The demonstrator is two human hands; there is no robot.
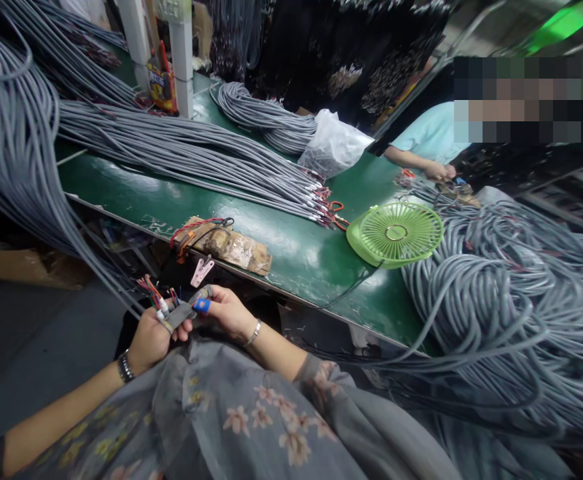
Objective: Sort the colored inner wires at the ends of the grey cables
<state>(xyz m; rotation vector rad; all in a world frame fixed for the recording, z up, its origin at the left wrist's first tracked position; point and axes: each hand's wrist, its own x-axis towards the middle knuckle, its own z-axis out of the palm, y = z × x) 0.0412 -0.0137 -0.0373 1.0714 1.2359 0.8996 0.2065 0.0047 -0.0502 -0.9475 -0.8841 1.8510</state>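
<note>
My left hand (152, 339) is closed around the ends of several grey cables (126, 299) near my lap. Thin red, white and dark wires (152, 288) fan out above its fingers, beside white sleeve ends. A flat grey strip (179, 313) stretches across from this hand to the other. With fingers pinched together, my right hand (228, 312) meets the strip's far end; a blue wrap (202, 305) covers a fingertip. Just above the hands, a pink clothes peg (202, 272) is at the table edge. Inner fingers of both hands are partly hidden.
Long bundles of grey cable (196, 157) lie across the green table (121, 193). A taped wooden block (244, 252) sits at its near edge. A green fan (396, 233) stands right, beside a large cable heap (511, 287). Across the table, a co-worker's hand (438, 171) handles something.
</note>
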